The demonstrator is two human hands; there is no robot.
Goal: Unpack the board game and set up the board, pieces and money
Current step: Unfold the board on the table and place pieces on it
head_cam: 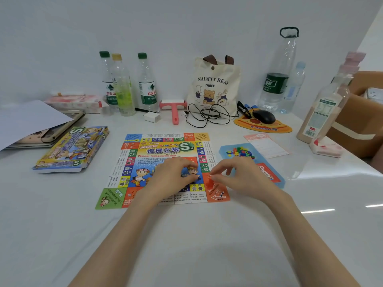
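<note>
The board (163,168) lies flat and unfolded on the white bench (186,235), roughly in the middle. A wide bare strip of bench runs between its near edge and the person. Its left edge has open bench beside it, up to the game box (72,150), which lies near on the left and is tilted. Its right edge runs just beside a blue tray (277,183) holding small coloured pieces (240,152) and red cards (267,172). A pink paper slip (267,146) overlaps the tray's far right corner.

Bottles (147,81), a tote bag (213,85), a coiled cable (207,116) and a mouse (263,116) line the wall. A narrow free band separates them from the board's far edge.

The left hand (176,175) rests on the board's centre picture, its fingers bent downward. Whether they hold anything cannot be told. The right hand (238,175) sits over the board's right edge, with thumb and fingers (215,172) drawn together above the orange near-right corner. Any grip there cannot be made out.
</note>
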